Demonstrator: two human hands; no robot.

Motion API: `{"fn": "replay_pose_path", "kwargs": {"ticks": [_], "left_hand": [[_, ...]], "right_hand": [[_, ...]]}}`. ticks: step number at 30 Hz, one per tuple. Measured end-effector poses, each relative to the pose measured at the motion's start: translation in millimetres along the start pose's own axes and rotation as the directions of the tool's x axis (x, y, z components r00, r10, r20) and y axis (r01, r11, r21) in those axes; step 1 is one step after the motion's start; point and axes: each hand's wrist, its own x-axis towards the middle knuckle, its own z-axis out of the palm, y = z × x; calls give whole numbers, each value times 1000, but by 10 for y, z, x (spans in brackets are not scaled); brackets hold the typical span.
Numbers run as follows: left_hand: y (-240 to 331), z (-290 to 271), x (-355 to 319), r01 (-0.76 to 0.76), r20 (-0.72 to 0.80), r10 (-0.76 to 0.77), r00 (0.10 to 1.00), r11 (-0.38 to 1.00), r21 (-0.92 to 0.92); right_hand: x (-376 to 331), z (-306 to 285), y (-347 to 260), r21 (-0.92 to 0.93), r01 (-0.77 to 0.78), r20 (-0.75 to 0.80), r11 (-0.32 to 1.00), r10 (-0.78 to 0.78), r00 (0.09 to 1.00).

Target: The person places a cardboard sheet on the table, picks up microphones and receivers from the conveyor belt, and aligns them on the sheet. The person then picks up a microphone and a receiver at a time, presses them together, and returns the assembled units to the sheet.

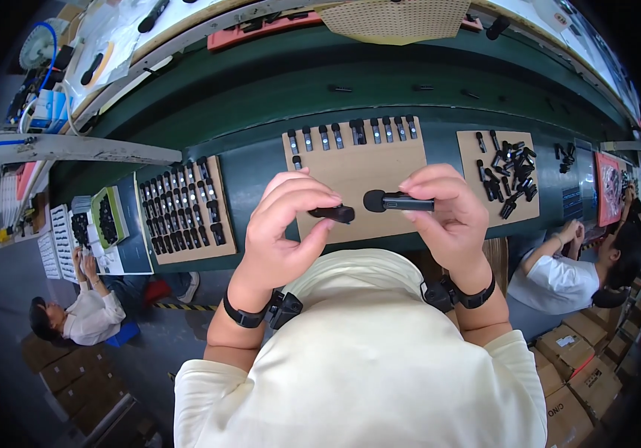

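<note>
Over the board (365, 160), the left hand (279, 220), nearly closed, pinches a black piece (339, 214); the right hand (455, 213) likewise pinches a mic (402, 201) behind its head (373, 200), apparently keeping that end free.

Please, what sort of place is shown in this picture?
Probably a factory workshop: the long green workbench carries cardboard sheets with many similar small black devices, and other people are beside it.

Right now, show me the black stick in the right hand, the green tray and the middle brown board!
Black stick (397, 201), head view: its slim body.
Green tray (119, 214), head view: right rim.
Brown board (365, 168), head view: bare surface.
</note>
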Motion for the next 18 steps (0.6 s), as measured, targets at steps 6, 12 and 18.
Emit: {"fn": "replay_pose_path", "kwargs": {"ticks": [6,12,18], "left_hand": [[-86,129,-77,95,-73,-112,991,976,-197],[-75,162,-58,46,-88,-57,994,992,-118],[-126,142,-66,-21,-95,20,995,1000,-9]], "right_hand": [[67,26,-3,-387,128,196,913,-53,979],[148,274,69,-344,173,203,923,-107,973],[168,320,172,-331,192,199,924,-130,971]]}}
